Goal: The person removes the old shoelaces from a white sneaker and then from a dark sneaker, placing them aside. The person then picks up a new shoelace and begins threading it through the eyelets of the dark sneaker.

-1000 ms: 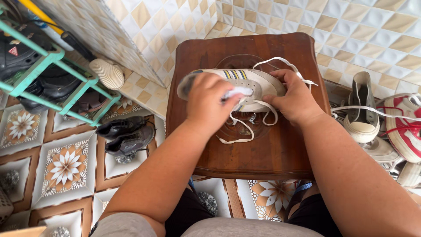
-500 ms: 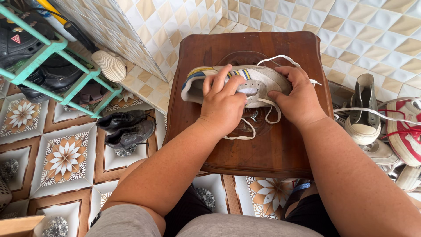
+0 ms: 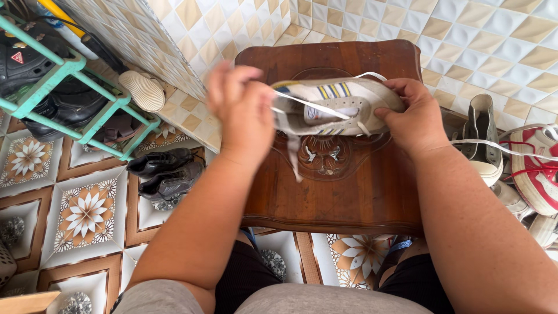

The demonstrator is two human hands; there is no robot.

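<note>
Since a sec ago left hand [image 3: 243,110] has lifted to 9 o'clock of the shoe [image 3: 343,104], pinching the lace [image 3: 302,103] and drawing it taut; right hand [image 3: 417,119] grips shoe's toe end above bench [image 3: 349,197] centre; lacing looks underway.

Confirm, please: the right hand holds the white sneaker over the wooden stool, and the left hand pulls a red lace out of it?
Not quite. The head view shows the lace is white, not red. The right hand does hold the white sneaker over the wooden stool, and the left hand pulls the lace.

Tiled home entryway: shoe rack [image 3: 70,87], scattered shoes [image 3: 165,174].
</note>
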